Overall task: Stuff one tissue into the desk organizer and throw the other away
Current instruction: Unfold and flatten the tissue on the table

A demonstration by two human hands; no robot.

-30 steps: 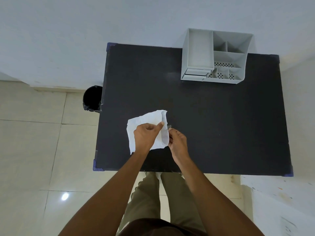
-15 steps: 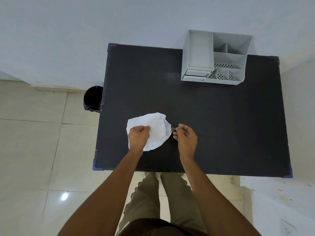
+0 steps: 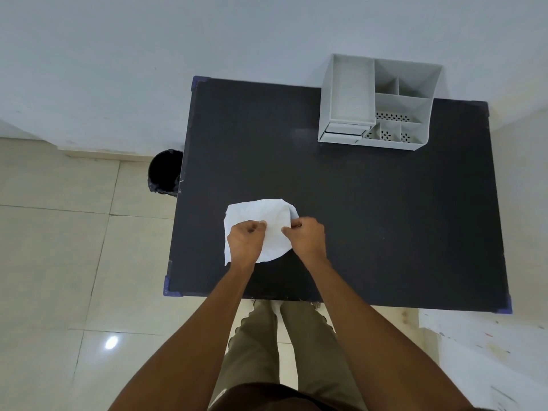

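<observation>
A white tissue (image 3: pixel 261 215) lies on the black table (image 3: pixel 370 209), near its front left part. My left hand (image 3: pixel 245 243) rests on the tissue's left half with fingers pinched on it. My right hand (image 3: pixel 307 237) pinches the tissue's right edge. Whether one sheet or two lie there I cannot tell. The grey desk organizer (image 3: pixel 378 103) stands at the table's far right, with a tall tray on its left and several small compartments on its right. A black bin (image 3: pixel 165 172) stands on the floor beside the table's left edge.
A white wall runs behind the table. Beige floor tiles (image 3: pixel 59 262) spread to the left. My legs stand at the table's front edge. A white surface (image 3: pixel 489 351) with small marks sits at the lower right.
My right hand moved left, back onto the tissue's right edge. The left hand stayed on the tissue, which now looks more rounded and bunched at its right side.
</observation>
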